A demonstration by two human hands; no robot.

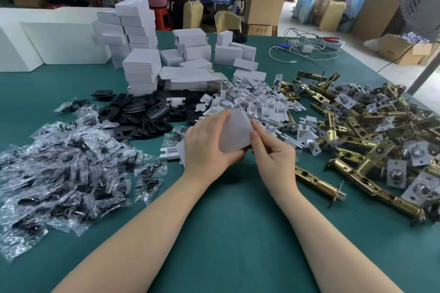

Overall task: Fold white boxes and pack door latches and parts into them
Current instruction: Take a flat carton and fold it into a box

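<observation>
A small white box (234, 129) is held above the middle of the green table (238, 233). My left hand (206, 143) grips it from the left and underneath, thumb on its top face. My right hand (273, 152) pinches its right edge with thumb and forefinger. Brass door latches (371, 140) lie heaped to the right. White plastic inserts (257, 102) are piled just behind the box. Black plates (140, 112) lie behind on the left. Clear bags of screws (66, 162) cover the left side. Flat box blanks (190, 79) are stacked behind the plates.
Folded white boxes (137, 31) stand in stacks at the back left and centre. White foam blocks (47, 40) line the far left edge. Cables and a charger (307, 47) lie at the back right. Two people stand at benches beyond the table, with cardboard cartons nearby.
</observation>
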